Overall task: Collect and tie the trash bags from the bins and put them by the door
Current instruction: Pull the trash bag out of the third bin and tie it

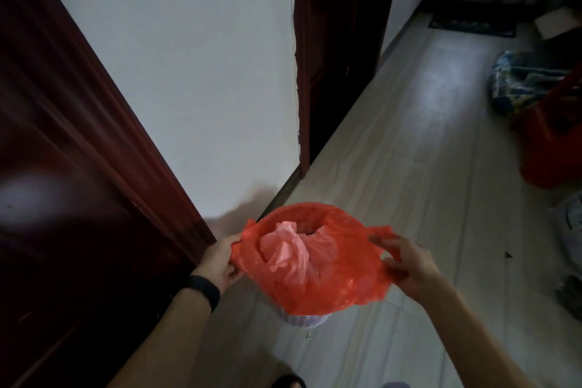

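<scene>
We've got the left grip (pixel 220 261) curled round the left rim of the red trash bag (pixel 318 287), fingers pinching the plastic tight. The right grip (pixel 406 264) is on the opposite rim, with thumb and fingers nipping a loose flap. The bag stretches between the two, its mouth pulled wide open and facing up at us. Inside sits a crumpled pink bag (pixel 289 253), bunched toward the left half. The red bag is seated in the white bin (pixel 304 320), and only a sliver of the bin's ribbed wall peeks out under the draped plastic. We see a black wristband (pixel 204 291) on the left wrist.

The bin stands on the pale floor (pixel 409 142), just beside the white wall (pixel 189 72) and near the foot of a dark red-brown door (pixel 63 167) on our left. Farther along the wall there's a dark doorway (pixel 340 41). Off to the right, well apart from the bin, we see a red plastic tub (pixel 551 154) and a patterned bundle (pixel 516 82) behind it.
</scene>
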Demonstrator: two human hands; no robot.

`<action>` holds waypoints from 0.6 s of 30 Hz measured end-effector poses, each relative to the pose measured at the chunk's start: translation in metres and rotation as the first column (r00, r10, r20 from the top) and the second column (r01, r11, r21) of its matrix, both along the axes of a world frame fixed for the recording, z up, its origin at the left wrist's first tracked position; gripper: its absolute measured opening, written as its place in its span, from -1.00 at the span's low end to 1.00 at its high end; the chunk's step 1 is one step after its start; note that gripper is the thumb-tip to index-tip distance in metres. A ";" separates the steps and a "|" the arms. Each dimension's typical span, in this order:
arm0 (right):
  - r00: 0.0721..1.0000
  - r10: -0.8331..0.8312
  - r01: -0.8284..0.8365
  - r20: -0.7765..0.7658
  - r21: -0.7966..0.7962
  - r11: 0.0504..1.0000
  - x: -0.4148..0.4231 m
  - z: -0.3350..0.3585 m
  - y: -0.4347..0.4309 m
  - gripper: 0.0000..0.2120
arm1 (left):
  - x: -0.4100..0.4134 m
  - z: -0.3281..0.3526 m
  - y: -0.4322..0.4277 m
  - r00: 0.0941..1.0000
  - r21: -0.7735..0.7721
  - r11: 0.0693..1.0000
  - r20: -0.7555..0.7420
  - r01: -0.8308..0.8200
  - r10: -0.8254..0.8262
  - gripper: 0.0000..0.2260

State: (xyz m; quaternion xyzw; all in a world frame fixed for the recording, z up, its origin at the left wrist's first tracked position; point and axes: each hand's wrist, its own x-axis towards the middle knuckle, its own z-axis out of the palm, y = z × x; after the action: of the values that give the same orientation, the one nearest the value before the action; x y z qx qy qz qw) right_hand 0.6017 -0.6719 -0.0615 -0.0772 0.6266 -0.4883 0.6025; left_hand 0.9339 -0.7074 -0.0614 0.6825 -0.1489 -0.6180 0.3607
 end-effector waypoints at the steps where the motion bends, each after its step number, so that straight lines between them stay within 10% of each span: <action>1: 0.995 -0.030 0.037 -0.100 0.069 0.997 -0.005 -0.009 0.007 -0.76 | 0.004 0.002 0.004 0.999 -0.023 0.999 0.032 -0.033 0.034 -0.88; 10: 0.994 -0.045 0.050 -0.095 0.051 0.997 0.011 -0.059 0.059 -0.72 | 0.004 -0.039 0.064 0.958 -0.212 0.974 -0.285 -0.083 0.019 -0.70; 15: 0.944 0.328 -0.316 -0.038 0.180 0.931 0.029 -0.065 0.080 -0.61 | -0.015 -0.034 0.085 0.926 -0.078 0.995 0.367 -0.061 0.086 -0.25; 18: 0.891 0.430 -0.410 -0.145 0.149 0.900 0.033 -0.061 0.088 -0.70 | -0.023 -0.033 0.101 0.869 0.025 0.996 0.492 -0.082 0.059 -0.28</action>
State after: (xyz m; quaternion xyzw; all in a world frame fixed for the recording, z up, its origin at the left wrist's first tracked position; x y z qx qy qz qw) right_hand 0.6347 -0.5836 -0.1223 -0.2186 0.6721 -0.3011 0.6402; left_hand 0.9113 -0.6062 -0.0939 0.8299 -0.1966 -0.4143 0.3177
